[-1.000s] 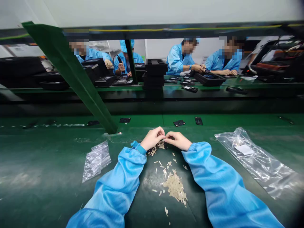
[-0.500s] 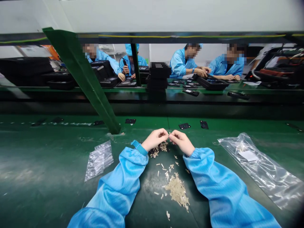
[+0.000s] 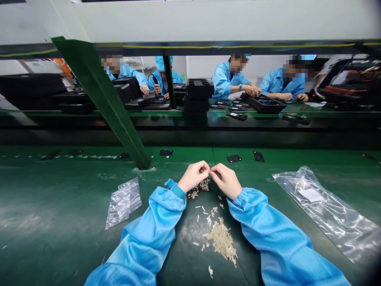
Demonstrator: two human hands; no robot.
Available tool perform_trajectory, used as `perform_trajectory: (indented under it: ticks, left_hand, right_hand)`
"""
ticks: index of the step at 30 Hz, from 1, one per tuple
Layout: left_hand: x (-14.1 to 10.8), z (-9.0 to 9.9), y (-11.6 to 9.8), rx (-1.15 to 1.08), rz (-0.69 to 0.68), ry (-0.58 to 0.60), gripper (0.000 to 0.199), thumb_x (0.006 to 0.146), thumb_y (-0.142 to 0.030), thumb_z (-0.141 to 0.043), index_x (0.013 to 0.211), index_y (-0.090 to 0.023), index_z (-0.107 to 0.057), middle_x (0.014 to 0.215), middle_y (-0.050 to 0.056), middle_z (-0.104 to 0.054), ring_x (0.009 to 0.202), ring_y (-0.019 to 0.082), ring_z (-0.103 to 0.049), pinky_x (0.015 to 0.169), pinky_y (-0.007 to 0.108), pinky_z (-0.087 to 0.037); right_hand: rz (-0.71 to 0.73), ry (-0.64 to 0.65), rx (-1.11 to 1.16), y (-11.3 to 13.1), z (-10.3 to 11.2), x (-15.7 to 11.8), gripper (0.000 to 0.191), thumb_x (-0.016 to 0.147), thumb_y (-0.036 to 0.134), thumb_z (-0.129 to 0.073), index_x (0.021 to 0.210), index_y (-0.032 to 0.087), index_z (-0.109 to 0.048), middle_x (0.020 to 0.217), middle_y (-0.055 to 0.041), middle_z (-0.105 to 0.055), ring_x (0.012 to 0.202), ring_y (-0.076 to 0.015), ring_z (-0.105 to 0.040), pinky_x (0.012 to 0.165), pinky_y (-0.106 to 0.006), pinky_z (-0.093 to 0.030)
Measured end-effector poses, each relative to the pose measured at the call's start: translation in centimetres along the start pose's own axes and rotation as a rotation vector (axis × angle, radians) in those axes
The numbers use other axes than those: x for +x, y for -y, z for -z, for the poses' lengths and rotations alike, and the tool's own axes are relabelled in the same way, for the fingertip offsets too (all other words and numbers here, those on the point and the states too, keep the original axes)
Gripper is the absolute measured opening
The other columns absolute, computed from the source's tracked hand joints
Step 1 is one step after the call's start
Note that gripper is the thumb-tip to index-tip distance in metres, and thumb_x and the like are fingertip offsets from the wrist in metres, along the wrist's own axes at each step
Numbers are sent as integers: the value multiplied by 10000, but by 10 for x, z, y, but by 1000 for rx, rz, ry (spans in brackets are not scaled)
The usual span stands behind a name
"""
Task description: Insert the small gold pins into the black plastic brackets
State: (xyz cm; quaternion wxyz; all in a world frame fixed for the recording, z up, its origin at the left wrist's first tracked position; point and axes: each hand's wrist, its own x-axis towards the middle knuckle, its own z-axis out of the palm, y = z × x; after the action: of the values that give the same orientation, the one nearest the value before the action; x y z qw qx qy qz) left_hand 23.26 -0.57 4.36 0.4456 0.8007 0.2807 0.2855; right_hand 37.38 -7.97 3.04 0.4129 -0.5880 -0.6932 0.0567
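Observation:
My left hand (image 3: 195, 175), with a blue strap (image 3: 176, 188) at its wrist, is closed in a pinch. Opposite it, my right hand (image 3: 227, 182) also pinches, and the fingertips of both meet. Whatever lies between them is too small or hidden to make out. Under and just behind the hands is a small heap of beige bits (image 3: 204, 184) mixed with dark ones. Closer to me, between my forearms, lies a larger pile of thin beige pieces (image 3: 222, 241), with several loose strips scattered around it.
Clear plastic bags lie at left (image 3: 124, 202) and right (image 3: 324, 210) on the green worktop (image 3: 53, 222). Flat black plates (image 3: 234, 159) rest along a green strip behind my hands. A slanted green post (image 3: 104, 103) rises at left. Across the bench, co-workers handle black devices and trays (image 3: 264, 104).
The pale sliver that showed between my fingertips is no longer visible. The black plates have shifted slightly right. Across the bench, a co-worker's hand at left has risen from the devices.

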Motion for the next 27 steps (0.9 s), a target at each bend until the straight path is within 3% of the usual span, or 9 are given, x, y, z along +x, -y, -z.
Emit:
perform_trajectory:
  ticks: [18,23,27]
  left_hand:
    - [-6,2,-22,131,-38,4,57,685,-133,-478,643,-160,-507,586,-48,-465,564,89,-429,545,202,-344]
    - [-7,13,-28,112,-77,29,65,677,-121,-463,632,-162,-484,593,-46,-453,575,90,-410,550,207,-335]
    - [-11,24,-39,90,-130,62,83,703,-142,-442,625,-166,-457,624,-29,-466,619,102,-430,588,218,-356]
  right_hand:
    - [75,-41,-113,6,6,1,145,764,145,-453,662,200,-541,627,-8,-551,562,-128,-513,566,-237,-400]
    - [116,-76,-72,17,23,4,141,731,123,-442,621,198,-489,604,-9,-527,553,-128,-484,555,-246,-390]
    - [167,-55,-19,29,40,5,241,806,208,-455,565,205,-442,554,-3,-500,529,-124,-463,535,-251,-380]
